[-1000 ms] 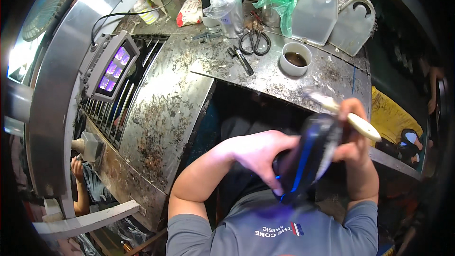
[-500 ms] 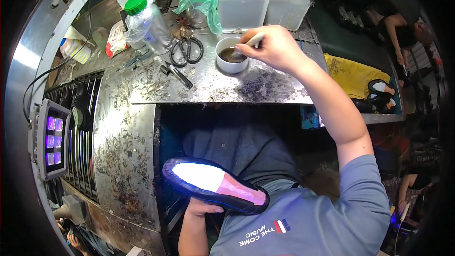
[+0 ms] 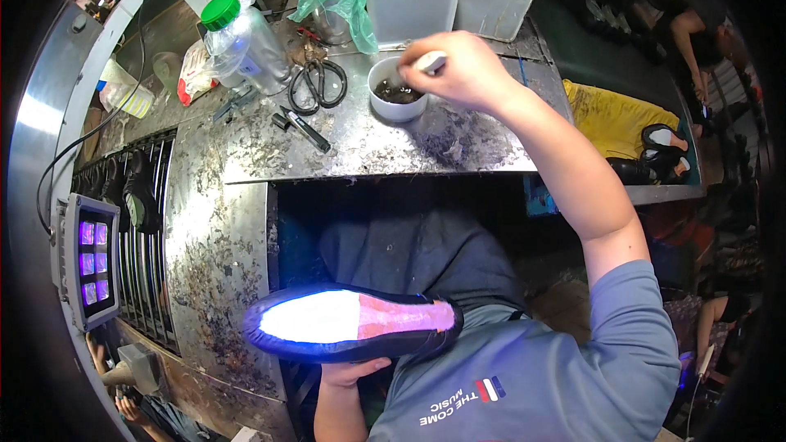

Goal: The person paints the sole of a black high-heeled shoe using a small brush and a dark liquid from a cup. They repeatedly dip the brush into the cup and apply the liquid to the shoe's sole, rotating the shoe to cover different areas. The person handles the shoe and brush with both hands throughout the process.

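My left hand (image 3: 356, 371) grips a black shoe (image 3: 409, 344) from below, its sole side turned up. The front of the underside glows bright white under bluish light, and the rear part is pinkish. Over the metal bench, my right hand (image 3: 467, 74) is closed around the pale handle of a brush (image 3: 430, 63). Its lower end points at a white cup (image 3: 399, 111) containing dark, shiny liquid. My fingers and blur hide the brush tip, so I cannot tell whether it touches the liquid.
Black-handled scissors (image 3: 318, 92) and a black marker (image 3: 308, 131) lie left of the cup. Behind stand a green-lidded bottle (image 3: 250, 45) and plastic jugs (image 3: 413, 0). At left, a purple lamp (image 3: 95, 262) faces racked shoes (image 3: 141, 196). A yellow cloth (image 3: 610, 119) lies right; other people work nearby.
The shoe in my left hand has shifted left and turned more level. My right hand has moved slightly with the brush, still at the cup. The view has shifted a little.
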Tool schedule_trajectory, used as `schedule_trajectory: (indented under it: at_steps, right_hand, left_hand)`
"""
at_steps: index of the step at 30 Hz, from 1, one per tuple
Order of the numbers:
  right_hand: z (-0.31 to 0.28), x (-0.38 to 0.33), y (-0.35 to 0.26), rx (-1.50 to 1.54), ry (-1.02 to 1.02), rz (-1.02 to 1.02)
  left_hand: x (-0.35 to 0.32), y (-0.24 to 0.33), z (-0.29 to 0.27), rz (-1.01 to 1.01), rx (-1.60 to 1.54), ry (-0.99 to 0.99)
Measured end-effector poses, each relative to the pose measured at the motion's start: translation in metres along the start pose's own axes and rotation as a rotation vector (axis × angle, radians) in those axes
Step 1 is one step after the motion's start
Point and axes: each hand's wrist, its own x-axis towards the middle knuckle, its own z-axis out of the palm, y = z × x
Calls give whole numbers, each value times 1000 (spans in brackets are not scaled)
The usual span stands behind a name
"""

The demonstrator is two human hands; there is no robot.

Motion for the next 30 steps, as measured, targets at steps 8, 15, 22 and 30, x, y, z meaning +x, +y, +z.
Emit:
schedule_trajectory:
  at_steps: [8, 15, 22, 30]
  right_hand:
    - [2, -18, 5, 134, 115, -7]
    - [-20, -60, -7, 700, 33, 90]
    - [-28, -106, -52, 888, -237, -209]
    - [-12, -111, -81, 999, -137, -333]
  left_hand:
    - [30, 38, 22, 402, 905, 109]
    - [65, 96, 43, 836, 1687, -93]
    - [58, 129, 51, 810, 1954, -316]
    - [57, 136, 56, 767, 2042, -411]
